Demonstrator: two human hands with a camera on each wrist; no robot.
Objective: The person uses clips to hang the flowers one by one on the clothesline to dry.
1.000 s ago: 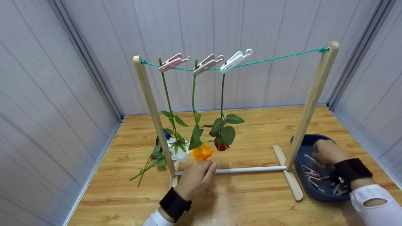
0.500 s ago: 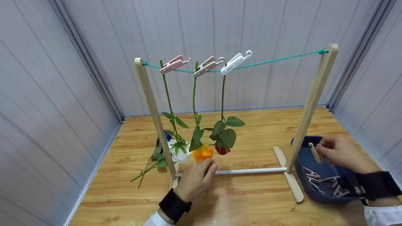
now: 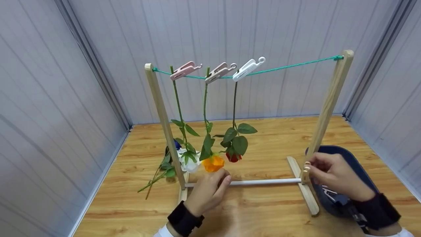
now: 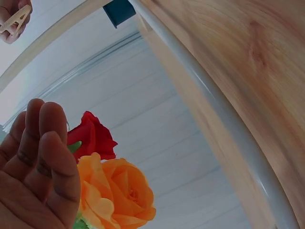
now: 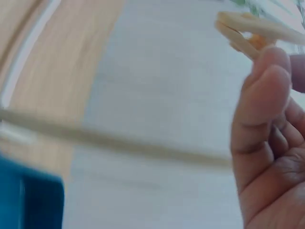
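Between thumb and fingers, my right hand [image 3: 338, 176] pinches a pale yellow clothespin [image 3: 306, 173] in front of the rack's right post. The right wrist view shows the same clothespin [image 5: 255, 31] beyond the thumb tip. My left hand [image 3: 209, 191] is over the white crossbar [image 3: 266, 181], just below the orange rose [image 3: 213, 163]. In the left wrist view its fingers [image 4: 52, 124] are relaxed and hold nothing. Upside down from the green line [image 3: 292, 65] hang a white rose [image 3: 189, 161], the orange rose and a red rose [image 3: 233, 157], clipped by pink, brownish and white clothespins [image 3: 246, 69].
The wooden posts [image 3: 332, 95] stand on flat feet at both ends. Behind the right post is a dark blue basin [image 3: 350, 158] with clothespins, partly hidden by my right arm. A blue flower [image 3: 177, 144] lies on the table [image 3: 263, 210] by the left post.
My right hand has lifted the yellow clothespin out of the basin and moved left to the right post. The left hand has stayed almost in place.
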